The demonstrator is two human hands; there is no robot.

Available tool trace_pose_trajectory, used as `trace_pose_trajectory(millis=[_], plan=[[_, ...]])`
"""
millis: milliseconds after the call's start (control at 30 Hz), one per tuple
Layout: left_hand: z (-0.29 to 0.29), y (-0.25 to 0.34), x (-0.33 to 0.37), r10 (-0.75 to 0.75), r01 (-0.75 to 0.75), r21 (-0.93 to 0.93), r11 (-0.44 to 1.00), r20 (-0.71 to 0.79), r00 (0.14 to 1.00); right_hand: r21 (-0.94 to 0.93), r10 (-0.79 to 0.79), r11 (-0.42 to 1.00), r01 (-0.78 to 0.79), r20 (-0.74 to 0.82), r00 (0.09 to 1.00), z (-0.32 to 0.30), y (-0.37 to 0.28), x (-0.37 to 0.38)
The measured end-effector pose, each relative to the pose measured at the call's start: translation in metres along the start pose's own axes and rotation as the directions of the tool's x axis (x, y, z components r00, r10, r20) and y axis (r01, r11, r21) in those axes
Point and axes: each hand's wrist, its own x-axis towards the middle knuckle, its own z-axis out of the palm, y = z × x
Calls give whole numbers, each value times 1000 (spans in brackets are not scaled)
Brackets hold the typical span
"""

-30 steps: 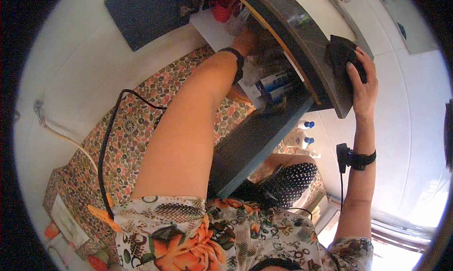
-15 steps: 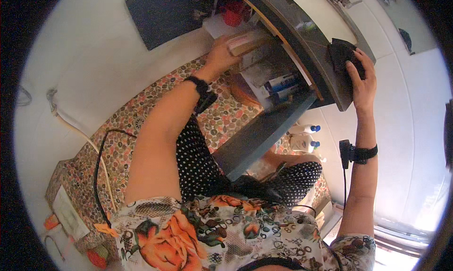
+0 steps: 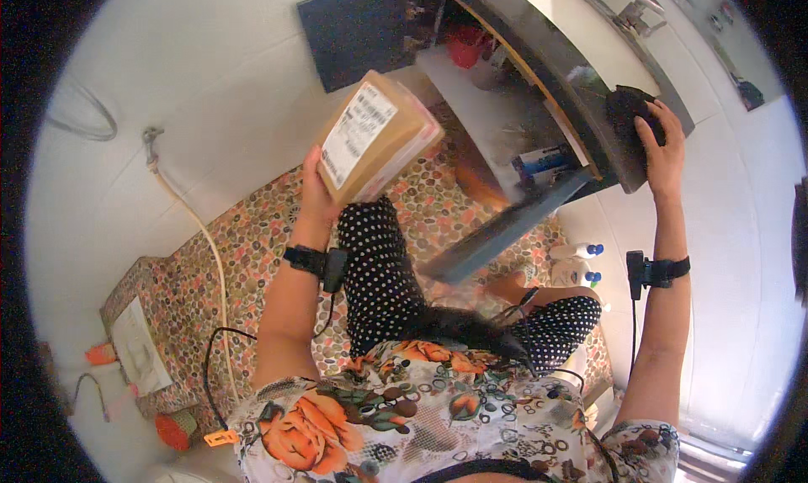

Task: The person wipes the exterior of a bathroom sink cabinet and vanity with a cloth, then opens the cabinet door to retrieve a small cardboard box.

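My left hand grips a brown cardboard box by its near left side, with a white printed label on its upper face. The box is tilted in the air above the pebble-patterned floor, outside the cabinet. At the right, my right hand lies on the dark countertop, its fingers bent over a bunched black cloth near the counter's edge. Below the counter the cabinet's pale shelf shows, with a red container and a blue-and-white package on it.
Two dark cabinet doors stand open, a left door by the wall and a right door pointing towards my legs. White bottles with blue caps stand by the right wall. A pale hose hangs from the wall tap.
My left hand has drawn the box out of the cabinet, back and to the left, turning its labelled face up. My right hand stays on the black cloth. The view has shifted slightly.
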Motion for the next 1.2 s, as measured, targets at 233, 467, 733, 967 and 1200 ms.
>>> trace_pose_trajectory(millis=[233,467,733,967,1200], plan=[[-57,-21,-50,-33,62,-272,960,112,993,19,-22,1000,22,-11,1000,7,6,6],[-65,-38,-78,68,-81,-190,978,-73,995,51,-4,999,5,-24,1000,11,8,6],[-43,9,-91,406,-447,536,716,202,891,15,-6,1000,7,-13,1000,13,16,5],[-55,-8,-104,504,-412,829,378,189,843,18,-21,1000,21,15,1000,15,26,10],[-46,-22,-115,519,-358,917,176,223,825,78,32,996,-36,53,998,12,27,11]])
